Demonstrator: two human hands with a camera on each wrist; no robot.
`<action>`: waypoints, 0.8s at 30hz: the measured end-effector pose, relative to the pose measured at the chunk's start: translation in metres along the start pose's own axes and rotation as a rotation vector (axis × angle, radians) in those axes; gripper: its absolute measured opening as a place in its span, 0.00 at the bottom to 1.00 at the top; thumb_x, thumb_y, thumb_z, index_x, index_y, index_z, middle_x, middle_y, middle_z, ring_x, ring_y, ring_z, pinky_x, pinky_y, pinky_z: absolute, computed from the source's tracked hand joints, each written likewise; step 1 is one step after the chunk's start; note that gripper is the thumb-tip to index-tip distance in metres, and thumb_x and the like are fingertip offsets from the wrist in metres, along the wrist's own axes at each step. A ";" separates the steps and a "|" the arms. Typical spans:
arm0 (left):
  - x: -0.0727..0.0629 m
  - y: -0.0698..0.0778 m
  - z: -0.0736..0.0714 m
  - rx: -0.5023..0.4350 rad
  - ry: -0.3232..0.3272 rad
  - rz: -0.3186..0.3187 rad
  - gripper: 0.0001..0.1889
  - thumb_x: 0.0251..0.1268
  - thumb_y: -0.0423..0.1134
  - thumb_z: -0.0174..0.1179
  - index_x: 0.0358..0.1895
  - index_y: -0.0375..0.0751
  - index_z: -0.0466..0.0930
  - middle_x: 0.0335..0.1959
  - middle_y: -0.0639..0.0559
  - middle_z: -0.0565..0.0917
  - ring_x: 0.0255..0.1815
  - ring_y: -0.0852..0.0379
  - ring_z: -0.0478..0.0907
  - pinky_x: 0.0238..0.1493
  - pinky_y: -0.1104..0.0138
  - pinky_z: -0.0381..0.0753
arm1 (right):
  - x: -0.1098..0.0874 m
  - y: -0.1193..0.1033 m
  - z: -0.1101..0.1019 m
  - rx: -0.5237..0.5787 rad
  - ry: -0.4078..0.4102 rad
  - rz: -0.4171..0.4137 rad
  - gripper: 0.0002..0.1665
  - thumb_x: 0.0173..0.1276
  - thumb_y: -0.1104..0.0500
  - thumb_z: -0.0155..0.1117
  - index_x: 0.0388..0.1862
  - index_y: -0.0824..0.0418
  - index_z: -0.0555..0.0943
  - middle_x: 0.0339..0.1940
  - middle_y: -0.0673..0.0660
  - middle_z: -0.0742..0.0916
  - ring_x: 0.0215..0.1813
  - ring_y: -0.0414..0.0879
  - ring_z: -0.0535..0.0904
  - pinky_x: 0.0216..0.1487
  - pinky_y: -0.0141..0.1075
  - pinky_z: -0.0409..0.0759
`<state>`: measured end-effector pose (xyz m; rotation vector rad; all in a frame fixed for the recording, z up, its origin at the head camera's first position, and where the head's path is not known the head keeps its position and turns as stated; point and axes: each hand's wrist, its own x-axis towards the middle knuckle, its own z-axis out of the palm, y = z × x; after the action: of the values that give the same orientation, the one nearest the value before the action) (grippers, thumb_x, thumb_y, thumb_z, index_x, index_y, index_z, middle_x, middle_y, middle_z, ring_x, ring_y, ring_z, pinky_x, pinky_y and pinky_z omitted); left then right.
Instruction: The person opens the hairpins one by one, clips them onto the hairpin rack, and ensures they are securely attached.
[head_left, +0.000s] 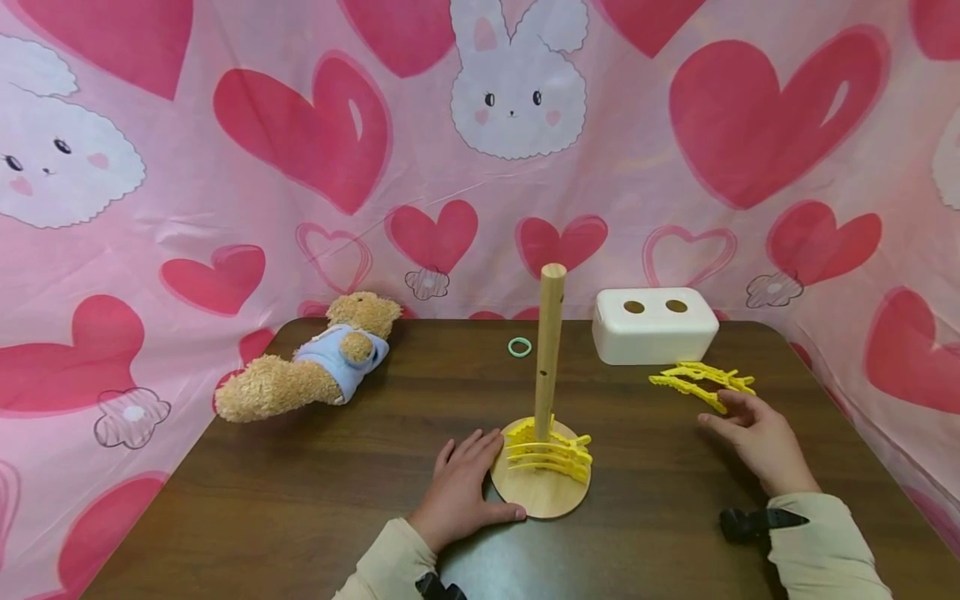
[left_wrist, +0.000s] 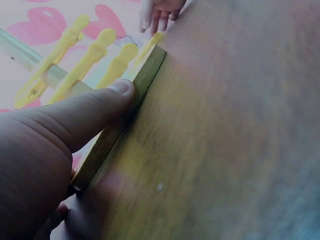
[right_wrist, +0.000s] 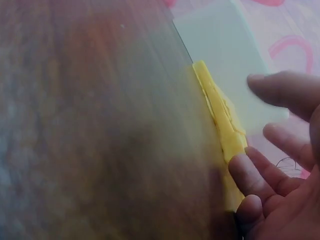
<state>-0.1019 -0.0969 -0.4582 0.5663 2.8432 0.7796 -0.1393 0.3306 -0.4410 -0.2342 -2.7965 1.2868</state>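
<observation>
Near the middle of the table, a wooden stand [head_left: 550, 358] rises upright from a round base [head_left: 543, 498]. Several yellow hair clips [head_left: 551, 454] lie on that base around the foot of the post. My left hand [head_left: 465, 492] rests against the base's near left side, thumb extended along the rim and fingers fairly straight. More yellow hair clips [head_left: 697, 385] lie in a small group on the right of the table. Just beside them hovers my right hand [head_left: 761, 442], fingers loosely bent and apart. In the right wrist view its fingertips overlap a yellow clip [right_wrist: 220, 110]; contact is unclear.
A white box [head_left: 655, 337] with two round holes on top stands at the back right, behind the loose clips. A small green ring [head_left: 519, 347] lies behind the post. At the back left, a teddy bear [head_left: 322, 358] in a blue shirt lies on the table [head_left: 300, 517].
</observation>
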 end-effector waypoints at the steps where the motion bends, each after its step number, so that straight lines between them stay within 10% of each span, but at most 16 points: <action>1: 0.000 0.000 0.000 0.000 0.002 0.001 0.57 0.46 0.73 0.69 0.77 0.46 0.62 0.77 0.52 0.65 0.79 0.45 0.56 0.74 0.38 0.45 | 0.000 0.001 0.000 -0.001 0.000 -0.003 0.43 0.68 0.45 0.69 0.69 0.73 0.68 0.59 0.74 0.78 0.47 0.55 0.77 0.34 0.29 0.76; 24: 0.000 0.003 0.000 0.014 0.003 -0.013 0.58 0.45 0.75 0.68 0.78 0.45 0.62 0.77 0.52 0.65 0.79 0.45 0.56 0.74 0.39 0.45 | 0.017 0.016 -0.008 -0.074 -0.042 -0.015 0.41 0.68 0.53 0.71 0.70 0.75 0.66 0.62 0.77 0.74 0.48 0.61 0.77 0.38 0.36 0.74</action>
<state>-0.1007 -0.0946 -0.4569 0.5481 2.8542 0.7594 -0.1537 0.3499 -0.4477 -0.1922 -2.8783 1.2005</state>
